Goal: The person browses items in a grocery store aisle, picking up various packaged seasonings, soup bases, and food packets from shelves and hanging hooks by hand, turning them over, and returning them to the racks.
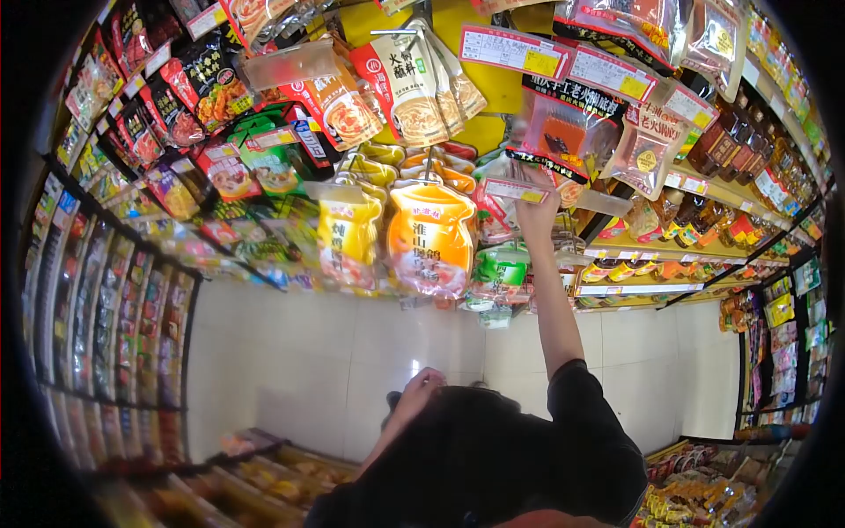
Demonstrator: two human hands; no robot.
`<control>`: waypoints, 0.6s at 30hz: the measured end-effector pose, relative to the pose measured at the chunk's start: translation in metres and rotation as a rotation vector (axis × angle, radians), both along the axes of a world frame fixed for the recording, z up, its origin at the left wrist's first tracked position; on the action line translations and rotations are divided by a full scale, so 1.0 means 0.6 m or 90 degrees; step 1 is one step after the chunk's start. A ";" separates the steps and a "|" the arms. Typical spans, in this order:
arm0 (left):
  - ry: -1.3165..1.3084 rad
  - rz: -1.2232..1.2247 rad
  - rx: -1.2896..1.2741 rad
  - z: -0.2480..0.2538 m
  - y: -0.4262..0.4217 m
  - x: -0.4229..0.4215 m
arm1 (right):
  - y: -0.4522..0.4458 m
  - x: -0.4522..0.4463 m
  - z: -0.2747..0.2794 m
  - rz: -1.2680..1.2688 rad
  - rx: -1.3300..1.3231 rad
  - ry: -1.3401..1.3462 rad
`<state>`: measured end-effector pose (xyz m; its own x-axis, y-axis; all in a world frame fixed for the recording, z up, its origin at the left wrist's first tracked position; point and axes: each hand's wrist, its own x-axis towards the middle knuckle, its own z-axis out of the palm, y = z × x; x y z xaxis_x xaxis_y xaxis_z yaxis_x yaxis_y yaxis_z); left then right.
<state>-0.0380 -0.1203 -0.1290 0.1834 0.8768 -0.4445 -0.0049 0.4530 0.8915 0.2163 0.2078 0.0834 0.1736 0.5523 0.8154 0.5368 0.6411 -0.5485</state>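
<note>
My right hand [539,204] reaches up into the hanging packets, at a hook's price tag [510,191]. Its fingers are partly hidden and blurred there, so what they grip, if anything, is unclear. Just above it hangs a clear-fronted hotpot base packet [556,132] with red-brown contents. Below and left of the hand is a green packet [500,271]. Further left hang an orange soup-seasoning pouch [431,238] and a yellow one [347,238]. Low beside my body, away from the shelves, my left hand [426,381] has loosely curled fingers with nothing visible in them.
Hooks on a yellow back panel hold white and orange dipping-sauce pouches [414,92]. Bottles [731,141] line shelves at the right. Another packed shelf [106,299] stands at the left, with product bins [238,484] behind me. Pale floor tiles [290,361] lie below.
</note>
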 end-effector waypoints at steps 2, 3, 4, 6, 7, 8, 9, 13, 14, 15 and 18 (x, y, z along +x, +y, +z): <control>-0.005 -0.002 -0.001 0.000 -0.005 -0.002 | 0.031 0.007 -0.014 -0.072 0.050 -0.091; -0.014 0.002 -0.003 0.003 -0.004 0.000 | 0.045 0.009 -0.022 -0.113 0.060 -0.121; -0.024 0.007 -0.004 0.006 -0.001 0.002 | 0.057 0.010 -0.026 -0.155 0.071 -0.151; -0.032 0.013 -0.003 0.007 0.001 0.002 | 0.065 0.004 -0.021 -0.257 0.142 -0.233; -0.038 0.017 -0.004 0.008 0.000 0.003 | 0.058 0.003 -0.015 -0.293 0.131 -0.245; -0.031 0.016 -0.005 0.010 0.000 0.004 | 0.051 0.001 -0.010 -0.328 0.120 -0.257; -0.025 0.018 -0.005 0.017 0.001 0.006 | 0.047 -0.001 -0.011 -0.360 0.110 -0.270; 0.106 0.022 0.096 0.073 0.016 -0.001 | -0.015 0.015 -0.030 -0.251 0.033 -0.166; 0.082 0.041 0.109 0.098 0.027 -0.010 | -0.046 0.022 -0.043 -0.247 0.004 -0.146; 0.041 0.058 0.156 0.127 0.042 -0.025 | -0.086 0.025 -0.058 -0.240 -0.023 -0.126; -0.041 0.162 0.262 0.215 0.114 -0.107 | -0.241 0.016 -0.127 -0.110 -0.153 -0.090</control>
